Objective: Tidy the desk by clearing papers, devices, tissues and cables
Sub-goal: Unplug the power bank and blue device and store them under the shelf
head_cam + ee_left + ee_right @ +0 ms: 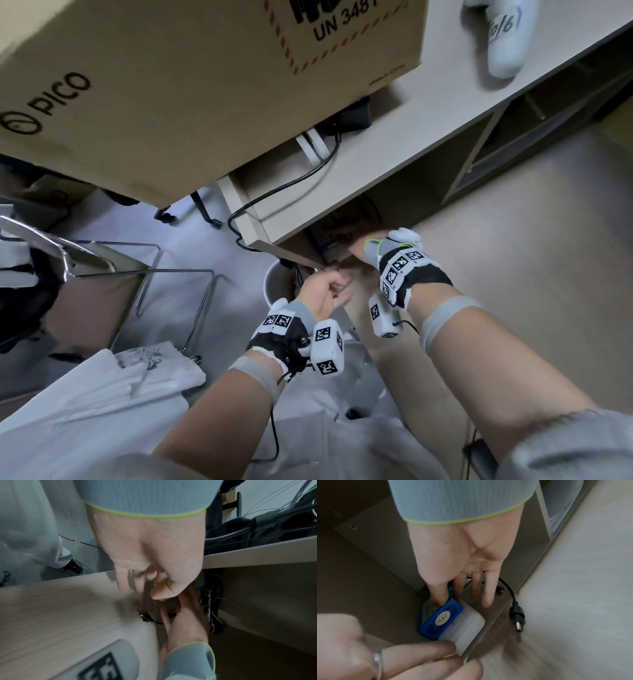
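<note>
Reaching under the desk, the right hand has its fingers extended, index and middle fingertips pressing on a blue device lying beside a white block on the shelf. A black cable plug dangles just right. The left hand hangs near, fingers loosely curled, holding nothing.

Pale wood desk, chrome-framed chair, grey floor, open shelving

cardboard box reads PICO, UN 348
</note>
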